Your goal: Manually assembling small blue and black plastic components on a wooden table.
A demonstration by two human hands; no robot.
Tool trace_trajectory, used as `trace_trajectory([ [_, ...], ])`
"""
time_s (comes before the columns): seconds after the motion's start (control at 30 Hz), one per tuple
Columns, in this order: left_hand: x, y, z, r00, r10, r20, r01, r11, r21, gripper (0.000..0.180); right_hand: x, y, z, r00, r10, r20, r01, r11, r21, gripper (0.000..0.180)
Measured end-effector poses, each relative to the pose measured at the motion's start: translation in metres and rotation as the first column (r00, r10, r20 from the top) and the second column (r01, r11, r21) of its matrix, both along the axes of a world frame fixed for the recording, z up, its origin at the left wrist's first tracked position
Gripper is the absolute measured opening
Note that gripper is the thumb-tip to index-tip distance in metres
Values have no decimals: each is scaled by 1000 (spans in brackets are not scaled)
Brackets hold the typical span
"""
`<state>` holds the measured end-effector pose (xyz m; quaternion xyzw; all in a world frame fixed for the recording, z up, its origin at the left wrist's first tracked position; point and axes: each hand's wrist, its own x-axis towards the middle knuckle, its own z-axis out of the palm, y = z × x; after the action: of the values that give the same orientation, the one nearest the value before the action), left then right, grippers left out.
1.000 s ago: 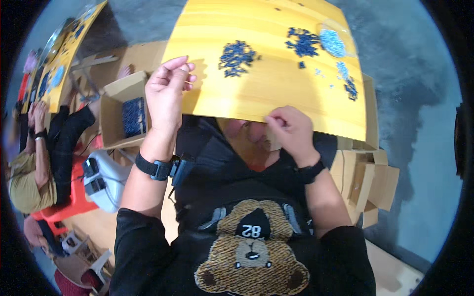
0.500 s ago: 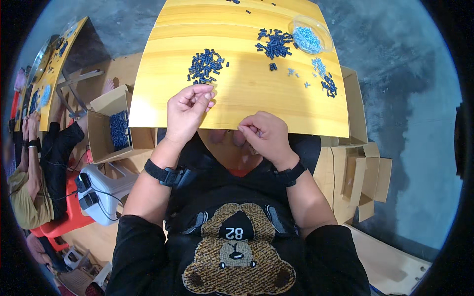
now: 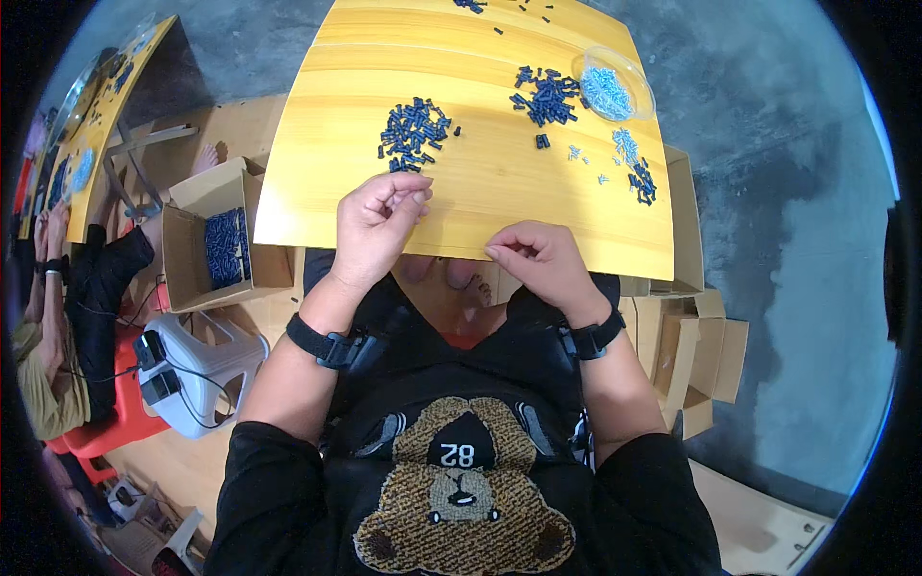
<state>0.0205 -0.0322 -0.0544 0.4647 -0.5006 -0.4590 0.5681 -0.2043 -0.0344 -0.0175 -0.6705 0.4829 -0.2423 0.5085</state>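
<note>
My left hand [image 3: 376, 227] is over the near edge of the yellow wood-grain table [image 3: 327, 182], thumb and forefinger brought together. Just beyond its fingertips lies a pile of small black plastic pieces [image 3: 415, 132]. My right hand [image 3: 547, 267] is at the table's front edge, its fingers pinched too. Anything between either set of fingertips is too small or hidden to make out. A second black pile [image 3: 549, 99] lies farther right, beside a clear round dish [image 3: 607, 88] of small light-blue and silvery screw-like pieces.
More silvery bits [image 3: 626, 146] and black pieces [image 3: 642, 182] lie near the table's right edge. An open carton [image 3: 226, 250] of dark pieces stands left, beside a grey-white stool [image 3: 202, 370]. Another open carton [image 3: 696, 355] is at right. A person [image 3: 53, 317] works at a table on the far left.
The whole view has shifted slightly, with the table and piles lying a little farther right. Both hands keep their pinched pose near the table's edge.
</note>
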Motion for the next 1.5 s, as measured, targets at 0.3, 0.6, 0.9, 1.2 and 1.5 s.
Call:
trace_trajectory([
  [0.3,2,3,4,1000,5,13,-5,999,39,15,-10,-34,13,974,-196,-113,130,894,-429,14],
  [0.6,0,0,4,1000,-3,7,3,1000,9,15,-13,-97,11,832,-380,-404,24,753,-657,32],
  [0.9,2,0,0,1000,3,-21,-3,1000,-21,15,5,-101,16,694,-436,-573,-107,725,-681,19],
  [1.2,2,0,4,1000,3,16,-3,1000,-14,16,8,-107,19,617,-403,-676,-104,810,-577,16],
  [1.5,2,0,3,999,-1,34,1,1000,-3,15,23,-79,31,619,-444,-648,-56,798,-600,18],
])
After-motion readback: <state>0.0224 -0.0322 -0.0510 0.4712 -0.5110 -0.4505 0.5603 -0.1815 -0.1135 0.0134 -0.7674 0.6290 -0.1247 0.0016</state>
